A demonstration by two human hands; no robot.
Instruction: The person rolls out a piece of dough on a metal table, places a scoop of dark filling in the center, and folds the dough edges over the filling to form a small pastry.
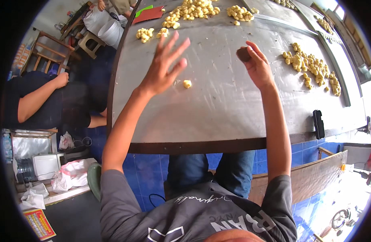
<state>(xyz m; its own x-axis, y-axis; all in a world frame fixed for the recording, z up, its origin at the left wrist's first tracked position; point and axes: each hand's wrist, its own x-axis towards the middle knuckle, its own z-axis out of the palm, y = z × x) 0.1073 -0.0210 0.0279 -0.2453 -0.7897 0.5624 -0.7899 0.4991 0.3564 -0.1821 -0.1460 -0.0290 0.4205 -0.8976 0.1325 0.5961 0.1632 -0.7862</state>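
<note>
Held in the fingers of the right hand (259,68), a dark brown piece (243,54) with a rounded outline sat over the metal tabletop (217,113); from where I stood, I could not tell what it was made of. The left hand (163,66) had its grip released, fingers fanned wide above the grey surface, well apart from the right. One yellow lump (187,84), small and roundish, lay by itself on the metal, just nearer than the left thumb.

Faint scratches and a soft sheen marked the sheet, and a dark brown edging (201,147) bordered its near side. Farther off, a large heap of yellow lumps (191,10) spread out, knobbly and pale, with a smaller pile (239,14) to its right. Two little clusters lay on the far left, near a flat red sheet (149,15) and a bright green one (142,11). Over on the right, a long drift of tan-yellow lumps (312,66) ran beside a raised metal strip (334,58). A slim black object (318,124) rested at the near right edge.

Off to the left sat a co-worker in dark clothes (36,99), with a beige stool (90,45) and a ribbed white bucket (111,32) beyond. Glossy blue tiles (147,173) showed below the table.
</note>
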